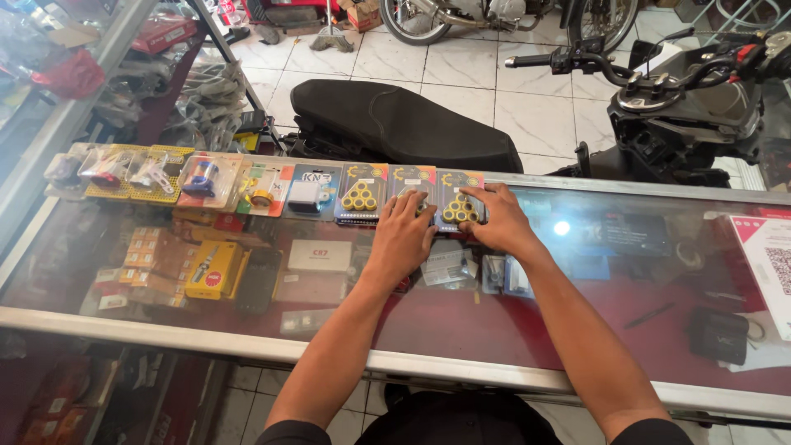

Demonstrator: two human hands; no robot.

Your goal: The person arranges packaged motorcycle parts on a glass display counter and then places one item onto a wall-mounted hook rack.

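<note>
- Left hand (405, 227): lies palm down, fingers spread, on the glass counter (577, 321); its fingertips rest on a blister pack (411, 183) whose contents the hand hides.
- Right hand (494, 221): flat and open, fingers pressing the neighbouring blister pack of yellow rollers (458, 202), gripping nothing.
- Both packs lie at the right end of a row along the counter's far edge; the two hands sit side by side, nearly touching.
- To the left follows a third roller pack (361, 193), then a pack with a white part (311, 190) and flat packs on yellow card (136, 170).
- Under the glass: yellow and orange boxes (212, 269) and a white box (320, 255).
- Far right: a white sheet with a pink header and a square code (770, 264).
- Beyond the counter: a black motorcycle seat (404, 124) on the tiled floor and a scooter (684, 107).
</note>
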